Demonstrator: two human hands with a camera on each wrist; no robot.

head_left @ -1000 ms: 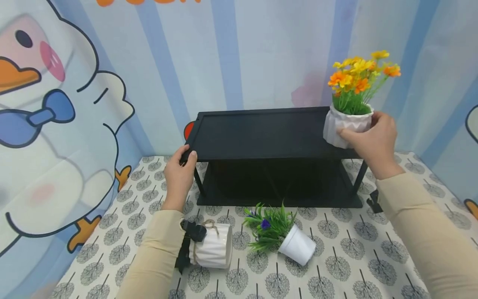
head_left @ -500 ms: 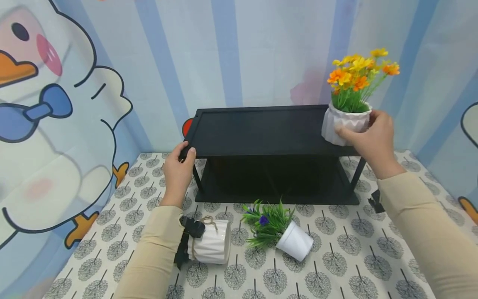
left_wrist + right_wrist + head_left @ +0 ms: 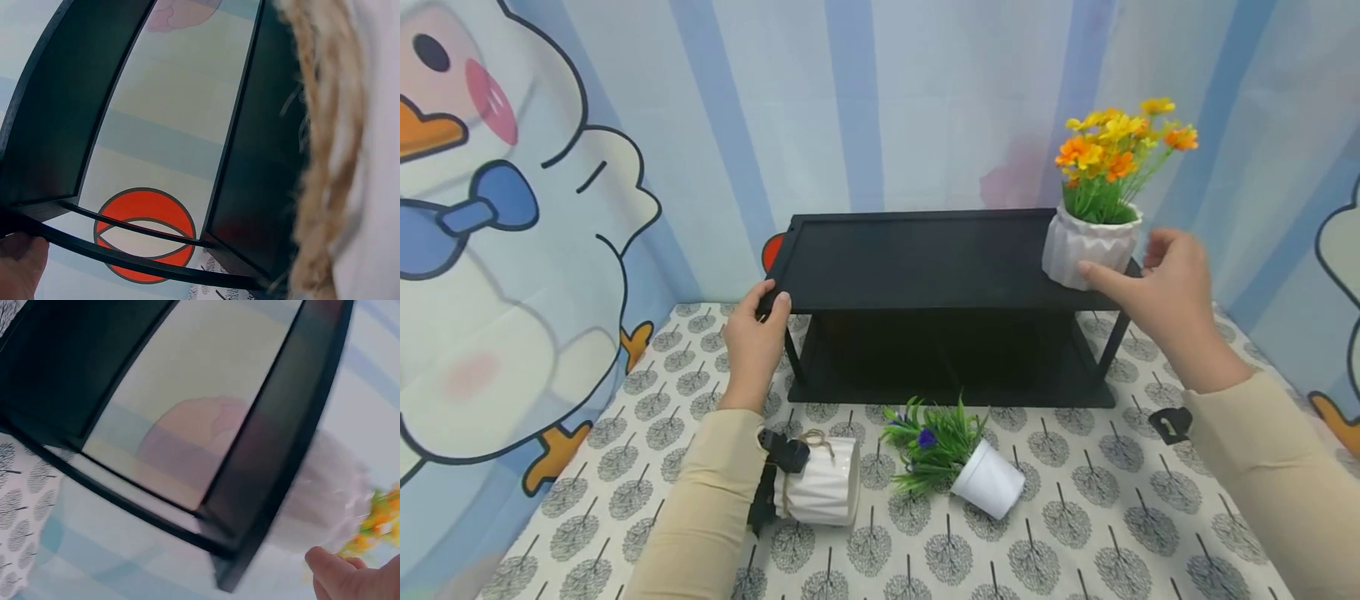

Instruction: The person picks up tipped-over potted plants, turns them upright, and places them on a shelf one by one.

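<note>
A white ridged pot with yellow and orange flowers point(image 3: 1092, 248) stands upright on the right end of a two-tier black shelf point(image 3: 917, 258). Beside the pot, my right hand point(image 3: 1176, 292) has its thumb and fingers spread apart; the thumb tip is by the pot's front, and I cannot tell whether it touches. In the right wrist view the thumb point(image 3: 331, 569) shows just below the blurred pot point(image 3: 322, 500). My left hand point(image 3: 754, 342) grips the shelf's front left corner, thumb and fingers at its edge. The left wrist view catches part of that hand point(image 3: 22, 262) at the frame.
In front of the shelf, a white pot with green leaves and purple flowers point(image 3: 988, 479) lies on its side. A white ridged pot tied with twine point(image 3: 823, 487) lies near my left sleeve. Tree-patterned cloth point(image 3: 1052, 558) covers the table; a printed curtain point(image 3: 925, 108) hangs behind.
My right hand has let go of the flower pot and drawn slightly right, its fingers parting. The pot stays on the shelf. My left hand keeps its hold on the corner.
</note>
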